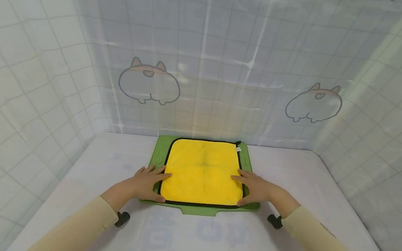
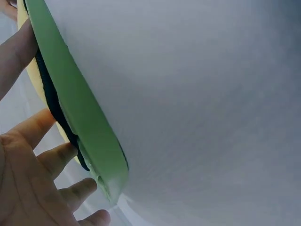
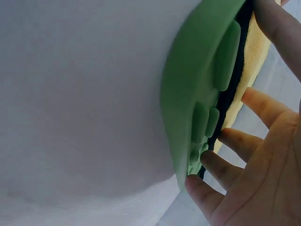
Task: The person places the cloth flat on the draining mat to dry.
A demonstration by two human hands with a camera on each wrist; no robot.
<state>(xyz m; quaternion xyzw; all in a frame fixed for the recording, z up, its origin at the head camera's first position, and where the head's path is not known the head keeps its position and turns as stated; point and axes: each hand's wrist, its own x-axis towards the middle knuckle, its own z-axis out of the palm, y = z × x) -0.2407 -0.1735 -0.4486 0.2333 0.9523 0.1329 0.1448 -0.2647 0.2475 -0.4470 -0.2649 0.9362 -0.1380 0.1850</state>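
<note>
A yellow cloth with black edging and a small white tag lies spread flat over a green tray-like board. My left hand rests on the cloth's left side with fingers spread, its thumb near the front left corner. On the opposite side my right hand lies with fingers spread across the cloth's right edge. In the left wrist view, fingertips touch the black edging and the rim of the green board. The right wrist view shows raised green ridges beside the edging, with fingertips along them.
The board stands on a white-covered table with faint blue print. Behind it hangs a pale grid-patterned curtain with cartoon drawings, and similar sheets enclose both sides. A black wrist device sits under the left cuff, another under the right.
</note>
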